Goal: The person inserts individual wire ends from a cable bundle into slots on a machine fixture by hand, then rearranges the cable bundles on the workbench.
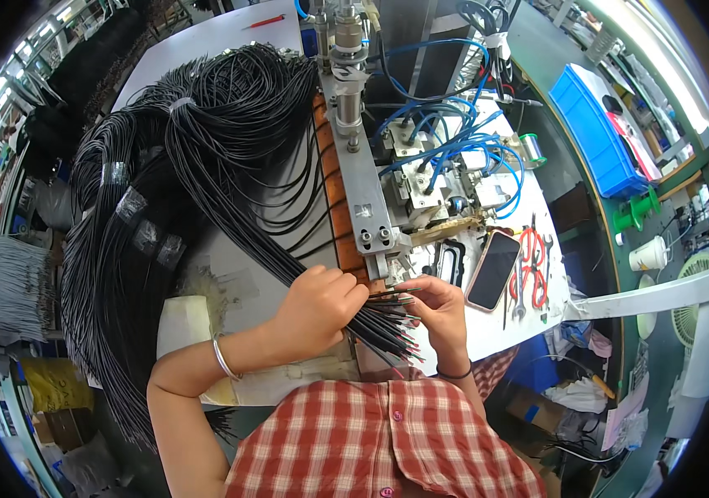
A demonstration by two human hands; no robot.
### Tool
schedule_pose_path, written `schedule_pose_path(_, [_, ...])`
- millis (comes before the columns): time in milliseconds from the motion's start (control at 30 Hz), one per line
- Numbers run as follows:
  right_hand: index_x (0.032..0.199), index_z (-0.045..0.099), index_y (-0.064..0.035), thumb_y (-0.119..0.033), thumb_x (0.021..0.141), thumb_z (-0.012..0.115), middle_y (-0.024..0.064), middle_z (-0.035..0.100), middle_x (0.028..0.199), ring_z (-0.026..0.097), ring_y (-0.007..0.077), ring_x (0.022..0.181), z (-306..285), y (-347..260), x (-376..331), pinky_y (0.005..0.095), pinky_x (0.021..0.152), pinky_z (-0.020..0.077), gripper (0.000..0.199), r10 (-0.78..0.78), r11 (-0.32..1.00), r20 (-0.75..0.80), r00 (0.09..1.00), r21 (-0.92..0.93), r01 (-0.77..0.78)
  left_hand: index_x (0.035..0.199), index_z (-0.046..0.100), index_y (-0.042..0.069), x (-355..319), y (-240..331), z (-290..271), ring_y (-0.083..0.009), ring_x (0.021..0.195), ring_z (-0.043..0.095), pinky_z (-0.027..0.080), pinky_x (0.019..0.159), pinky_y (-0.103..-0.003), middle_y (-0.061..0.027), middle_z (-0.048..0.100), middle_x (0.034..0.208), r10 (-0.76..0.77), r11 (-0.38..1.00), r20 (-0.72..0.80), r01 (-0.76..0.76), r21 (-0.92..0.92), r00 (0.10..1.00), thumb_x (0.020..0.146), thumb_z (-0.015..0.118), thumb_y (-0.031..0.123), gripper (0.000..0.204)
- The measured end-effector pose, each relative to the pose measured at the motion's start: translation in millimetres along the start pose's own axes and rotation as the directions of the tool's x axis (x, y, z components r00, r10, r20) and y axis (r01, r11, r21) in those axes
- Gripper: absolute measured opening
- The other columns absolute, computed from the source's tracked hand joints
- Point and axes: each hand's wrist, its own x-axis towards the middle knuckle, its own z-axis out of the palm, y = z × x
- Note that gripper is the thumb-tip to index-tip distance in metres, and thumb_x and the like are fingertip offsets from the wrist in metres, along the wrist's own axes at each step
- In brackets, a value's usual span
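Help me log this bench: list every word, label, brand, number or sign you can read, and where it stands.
None can be quoted reliably.
Yellow bag: faint print, too blurred.
Phone: dark screen, no readable text.
Pale hanging sheet: any writing too small.
Black wires: no readable marking.

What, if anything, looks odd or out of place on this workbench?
The phone stands out: it lies among hand tools, beside a wrench, which seems a strange spot. The tabletop also looks stained and patched, left of the left hand, perhaps from wear. I see no clear spill.
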Motion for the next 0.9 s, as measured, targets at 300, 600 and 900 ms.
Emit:
schedule_pose_path(300, [0.088, 0.064, 0.0014, -0.004, 0.082, 0.064, 0.0009, 0.061, 0.069, 0.051, 0.002, 0.053, 6.2, 3.4, 3.2, 0.0148, 0.044, 0.0384, 0.008, -0.023, 0.998, -0.113, 0.993, -0.067, 0.015, 0.074, 0.051, 0.004, 0.5, 0.9, 1.1, -0.0251, 0.072, 0.047, 0.036, 0.061, -0.035, -0.007, 0.046, 0.069, 0.004, 1.0, -0.049, -0.004, -0.017, 0.999, 0.053, 0.059, 0.0, 0.023])
schedule_pose_path(600, [0.083, 0.063, 0.0017, -0.004, 0.081, 0.065, 0.0021, 0.062, 0.069, 0.051, 0.0039, 0.051, 0.6, -2.6, 3.7, 0.0164, 0.043, 0.0396, 0.006, 0.095, 0.984, 0.133, 0.987, 0.135, -0.113, 0.07, 0.049, 0.005, -1.0, 1.2, 4.7, -0.0255, 0.073, 0.047, 0.037, 0.061, -0.035, -0.0073, 0.045, 0.069, -0.037, 0.999, -0.042, 0.036, -0.037, 0.998, 0.051, 0.06, 0.0, 0.022])
schedule_pose_path(900, [0.08, 0.061, 0.001, -0.005, 0.083, 0.062, 0.0008, 0.058, 0.064, 0.049, 0.0039, 0.05, -3.8, 8.3, 6.2, 0.0175, 0.043, 0.0384, 0.007, 0.034, 0.998, -0.002, 0.999, -0.056, -0.034, 0.07, 0.049, 0.005, -0.3, -1.0, 7.3, -0.0263, 0.074, 0.047, 0.037, 0.063, -0.036, -0.0071, 0.046, 0.07, 0.076, 0.995, -0.04, -0.079, -0.057, 0.996, 0.049, 0.06, -0.002, 0.024])
